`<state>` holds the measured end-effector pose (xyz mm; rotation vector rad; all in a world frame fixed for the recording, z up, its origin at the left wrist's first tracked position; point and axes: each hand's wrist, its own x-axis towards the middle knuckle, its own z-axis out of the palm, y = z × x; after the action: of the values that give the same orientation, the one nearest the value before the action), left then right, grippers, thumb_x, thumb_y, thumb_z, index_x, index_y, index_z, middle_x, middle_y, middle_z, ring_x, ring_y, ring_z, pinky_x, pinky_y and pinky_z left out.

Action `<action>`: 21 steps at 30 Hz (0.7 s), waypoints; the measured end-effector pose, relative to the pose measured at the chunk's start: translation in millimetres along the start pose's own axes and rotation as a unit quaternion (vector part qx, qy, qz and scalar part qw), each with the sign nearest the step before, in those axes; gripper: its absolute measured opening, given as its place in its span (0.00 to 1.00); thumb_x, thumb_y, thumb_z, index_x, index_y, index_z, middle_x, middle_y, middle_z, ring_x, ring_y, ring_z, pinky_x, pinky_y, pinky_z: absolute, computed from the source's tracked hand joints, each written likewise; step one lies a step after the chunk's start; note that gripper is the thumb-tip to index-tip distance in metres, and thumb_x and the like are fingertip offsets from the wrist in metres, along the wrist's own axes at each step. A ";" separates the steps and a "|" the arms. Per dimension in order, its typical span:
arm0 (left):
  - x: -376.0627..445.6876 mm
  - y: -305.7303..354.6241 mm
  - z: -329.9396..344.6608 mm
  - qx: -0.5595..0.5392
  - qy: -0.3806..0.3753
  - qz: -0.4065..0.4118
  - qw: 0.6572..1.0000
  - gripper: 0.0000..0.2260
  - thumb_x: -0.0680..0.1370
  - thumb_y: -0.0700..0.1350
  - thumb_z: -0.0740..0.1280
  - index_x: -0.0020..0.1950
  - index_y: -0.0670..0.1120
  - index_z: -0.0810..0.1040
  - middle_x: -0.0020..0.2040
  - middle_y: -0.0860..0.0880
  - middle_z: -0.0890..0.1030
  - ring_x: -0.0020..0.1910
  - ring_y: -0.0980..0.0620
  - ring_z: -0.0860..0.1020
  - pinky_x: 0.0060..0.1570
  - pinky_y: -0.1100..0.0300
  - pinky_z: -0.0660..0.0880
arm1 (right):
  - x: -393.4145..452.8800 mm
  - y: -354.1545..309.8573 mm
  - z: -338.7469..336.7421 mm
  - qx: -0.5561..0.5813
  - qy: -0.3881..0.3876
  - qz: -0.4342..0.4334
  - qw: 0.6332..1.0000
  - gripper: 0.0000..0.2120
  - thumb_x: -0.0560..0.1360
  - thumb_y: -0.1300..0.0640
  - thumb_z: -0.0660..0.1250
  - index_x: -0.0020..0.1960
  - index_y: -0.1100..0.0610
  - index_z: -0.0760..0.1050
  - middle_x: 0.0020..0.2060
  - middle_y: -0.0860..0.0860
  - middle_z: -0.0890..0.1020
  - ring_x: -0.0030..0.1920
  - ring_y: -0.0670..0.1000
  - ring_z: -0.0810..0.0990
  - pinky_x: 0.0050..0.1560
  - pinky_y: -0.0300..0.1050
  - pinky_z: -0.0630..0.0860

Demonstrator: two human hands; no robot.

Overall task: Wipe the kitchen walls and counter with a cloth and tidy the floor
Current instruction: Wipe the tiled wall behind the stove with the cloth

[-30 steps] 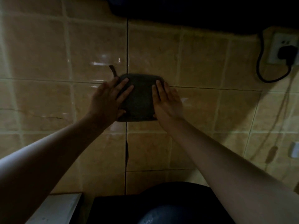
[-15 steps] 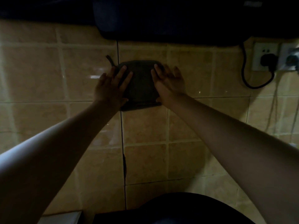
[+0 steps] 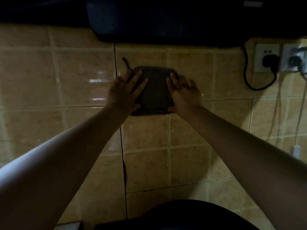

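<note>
Both bare arms reach forward and up, nearly straight, to the tiled wall (image 3: 191, 130). The left hand (image 3: 123, 95) lies flat with its fingers straight and a little spread, pressing the left side of a dark cloth (image 3: 156, 93) against the tiles; the right hand (image 3: 182, 95) mirrors it on the cloth's right side, fingers extended and its thumb at the cloth's lower edge. Neither hand curls round the cloth; both only press on it. The cloth is a thick, matte, roughly square pad with rounded corners, and a thin loop (image 3: 126, 63) sticks up from its upper left corner. It sits high on the wall, just below a dark appliance (image 3: 149, 19) hanging across the top. The tiles are glossy beige squares with pale grout, catching small highlights to the left of the hands. At the wall's upper right, a white socket (image 3: 267, 57) holds a black plug (image 3: 270, 61), whose cable (image 3: 254, 85) loops down below it.
</note>
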<state>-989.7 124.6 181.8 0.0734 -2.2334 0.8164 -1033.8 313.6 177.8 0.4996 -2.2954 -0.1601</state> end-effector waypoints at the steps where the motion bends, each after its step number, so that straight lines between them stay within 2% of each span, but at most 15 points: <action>1: -1.3 3.2 0.3 0.000 -0.003 0.002 1.000 0.38 0.78 0.60 0.57 0.75 0.50 0.33 0.77 0.45 0.36 0.76 0.42 0.41 0.73 0.50 0.46 | -2.6 1.1 3.6 0.003 0.001 0.000 1.000 0.47 0.72 0.46 0.69 0.77 0.56 0.40 0.77 0.52 0.41 0.76 0.56 0.44 0.74 0.54 0.48; 5: -14.5 13.3 9.9 -0.017 0.004 0.030 0.999 0.37 0.78 0.60 0.57 0.75 0.51 0.34 0.77 0.45 0.36 0.76 0.42 0.41 0.72 0.50 0.45 | -16.6 2.8 16.9 0.012 -0.011 -0.005 1.000 0.47 0.72 0.44 0.69 0.77 0.55 0.41 0.77 0.51 0.41 0.77 0.55 0.44 0.74 0.54 0.48; 10: -35.8 37.0 34.3 -0.032 0.013 0.025 0.999 0.37 0.78 0.60 0.57 0.74 0.52 0.32 0.77 0.46 0.37 0.76 0.42 0.41 0.73 0.49 0.46 | -40.6 -1.9 40.8 0.009 -0.013 -0.018 1.000 0.47 0.71 0.45 0.69 0.77 0.56 0.43 0.77 0.52 0.43 0.76 0.56 0.47 0.73 0.53 0.49; 16: -53.6 54.4 59.2 -0.019 0.083 0.026 0.996 0.39 0.74 0.61 0.62 0.77 0.52 0.44 0.78 0.46 0.50 0.76 0.42 0.53 0.72 0.48 0.54 | -61.7 -6.0 63.1 0.006 -0.021 -0.024 0.999 0.46 0.72 0.44 0.68 0.77 0.57 0.43 0.77 0.53 0.43 0.76 0.57 0.46 0.73 0.56 0.49; 21: -74.2 66.2 85.8 0.035 0.143 0.010 0.989 0.43 0.67 0.65 0.66 0.76 0.53 0.52 0.75 0.48 0.62 0.72 0.44 0.64 0.66 0.50 0.53 | -81.5 -14.8 83.0 0.012 -0.029 -0.034 0.999 0.45 0.74 0.44 0.66 0.77 0.57 0.41 0.77 0.54 0.43 0.76 0.58 0.44 0.73 0.57 0.45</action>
<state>-1009.3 113.9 52.4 -0.0316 -1.9390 0.8603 -1037.3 329.7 61.7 0.5934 -2.3396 -0.1833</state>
